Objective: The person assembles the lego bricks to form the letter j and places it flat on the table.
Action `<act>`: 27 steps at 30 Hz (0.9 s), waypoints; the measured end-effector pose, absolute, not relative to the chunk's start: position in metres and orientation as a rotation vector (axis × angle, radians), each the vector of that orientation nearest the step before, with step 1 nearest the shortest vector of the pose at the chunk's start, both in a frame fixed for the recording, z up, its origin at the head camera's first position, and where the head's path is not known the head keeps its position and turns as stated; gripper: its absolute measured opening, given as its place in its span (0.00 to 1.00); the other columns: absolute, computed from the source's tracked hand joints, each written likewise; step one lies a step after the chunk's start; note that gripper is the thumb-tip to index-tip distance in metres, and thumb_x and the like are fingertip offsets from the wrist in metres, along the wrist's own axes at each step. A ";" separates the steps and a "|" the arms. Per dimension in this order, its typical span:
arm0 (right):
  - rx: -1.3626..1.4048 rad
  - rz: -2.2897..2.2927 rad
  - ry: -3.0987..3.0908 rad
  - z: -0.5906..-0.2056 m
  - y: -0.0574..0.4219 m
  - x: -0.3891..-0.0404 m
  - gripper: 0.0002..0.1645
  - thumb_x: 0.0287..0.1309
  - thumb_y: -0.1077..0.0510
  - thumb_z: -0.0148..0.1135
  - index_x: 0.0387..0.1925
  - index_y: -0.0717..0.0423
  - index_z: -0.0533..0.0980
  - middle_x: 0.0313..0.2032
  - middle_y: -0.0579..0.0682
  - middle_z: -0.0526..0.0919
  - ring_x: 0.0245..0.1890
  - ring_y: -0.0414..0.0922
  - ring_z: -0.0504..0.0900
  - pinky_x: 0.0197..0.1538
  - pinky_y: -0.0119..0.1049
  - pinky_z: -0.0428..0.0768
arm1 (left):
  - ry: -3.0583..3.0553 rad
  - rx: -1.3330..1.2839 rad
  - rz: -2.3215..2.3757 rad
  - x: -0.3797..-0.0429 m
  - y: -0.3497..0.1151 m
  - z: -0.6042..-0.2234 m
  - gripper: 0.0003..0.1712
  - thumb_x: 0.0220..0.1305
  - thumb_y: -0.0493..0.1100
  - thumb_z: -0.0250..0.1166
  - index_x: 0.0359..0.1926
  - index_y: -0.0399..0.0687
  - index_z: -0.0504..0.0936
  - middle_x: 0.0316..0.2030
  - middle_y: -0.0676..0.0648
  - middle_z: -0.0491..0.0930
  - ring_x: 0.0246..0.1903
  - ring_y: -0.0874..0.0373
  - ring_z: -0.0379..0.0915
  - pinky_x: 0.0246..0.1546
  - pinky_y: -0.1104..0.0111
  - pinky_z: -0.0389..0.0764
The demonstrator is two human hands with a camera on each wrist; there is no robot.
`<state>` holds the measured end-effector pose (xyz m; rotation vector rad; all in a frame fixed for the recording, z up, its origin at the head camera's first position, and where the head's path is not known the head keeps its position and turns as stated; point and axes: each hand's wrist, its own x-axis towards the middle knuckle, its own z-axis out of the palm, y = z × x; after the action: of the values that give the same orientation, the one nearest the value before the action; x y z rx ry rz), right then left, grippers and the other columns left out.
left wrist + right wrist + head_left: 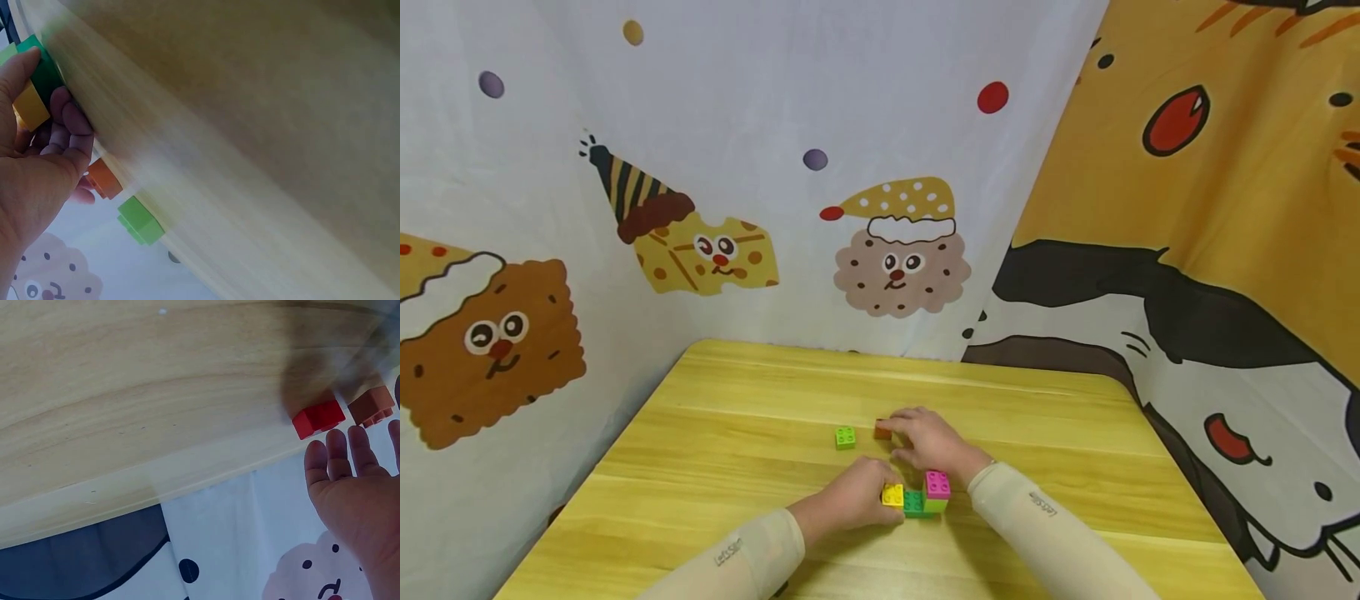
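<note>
Head view: A person works at a wood-grain table (737, 400) in front of a cartoon-printed cloth (895, 108). The left hand (853, 497) grips a brick assembly at its yellow end, thumb and fingers on opposite sides. The assembly comprises a dark green base brick (913, 504), a yellow 2x2 brick (892, 495) on its left end and, on its right end, a lime brick (936, 505) topped by a pink 2x2 brick (937, 483). The right hand (931, 443) is positioned beyond the assembly, with fingertips at a brown brick (882, 431). A loose light green 2x2 brick (846, 438) sits left of the brown one, studs up.

Left wrist view: The left thumb bears on the dark green base; the other fingers are bent around the yellow end.

Right wrist view: The right fingers are extended and slightly spread. A red brick (319, 419) and the brown brick lie just beside the fingertips; whether they touch cannot be determined.
</note>
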<state>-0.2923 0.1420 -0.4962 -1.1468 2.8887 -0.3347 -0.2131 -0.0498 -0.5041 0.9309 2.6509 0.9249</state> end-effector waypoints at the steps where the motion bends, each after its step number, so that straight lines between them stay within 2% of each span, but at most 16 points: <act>1: -1.147 -0.330 2.892 -0.497 0.142 -0.292 0.35 0.66 0.50 0.75 0.73 0.45 0.76 0.69 0.55 0.81 0.70 0.57 0.78 0.75 0.59 0.72 | 2.652 0.932 0.919 -0.213 -0.050 -0.504 0.11 0.55 0.44 0.83 0.26 0.55 0.86 0.21 0.64 0.75 0.23 0.74 0.67 0.27 0.79 0.73; 18: -1.139 -0.275 2.925 -0.496 0.142 -0.290 0.35 0.65 0.49 0.76 0.71 0.47 0.78 0.63 0.53 0.84 0.63 0.55 0.81 0.71 0.58 0.76 | 2.675 0.938 0.895 -0.212 -0.050 -0.502 0.11 0.54 0.45 0.83 0.27 0.54 0.87 0.22 0.64 0.75 0.24 0.74 0.66 0.28 0.79 0.72; 27: -1.125 -0.231 2.943 -0.497 0.144 -0.290 0.33 0.65 0.47 0.76 0.70 0.45 0.79 0.64 0.51 0.83 0.64 0.54 0.80 0.70 0.56 0.77 | 2.678 0.950 0.874 -0.212 -0.050 -0.501 0.09 0.55 0.46 0.83 0.30 0.54 0.89 0.24 0.63 0.76 0.26 0.73 0.66 0.29 0.79 0.72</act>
<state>-0.2903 0.1436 -0.4968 -1.1250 2.9428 -0.2311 -0.2122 -0.0501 -0.5011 0.9499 2.6779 0.8738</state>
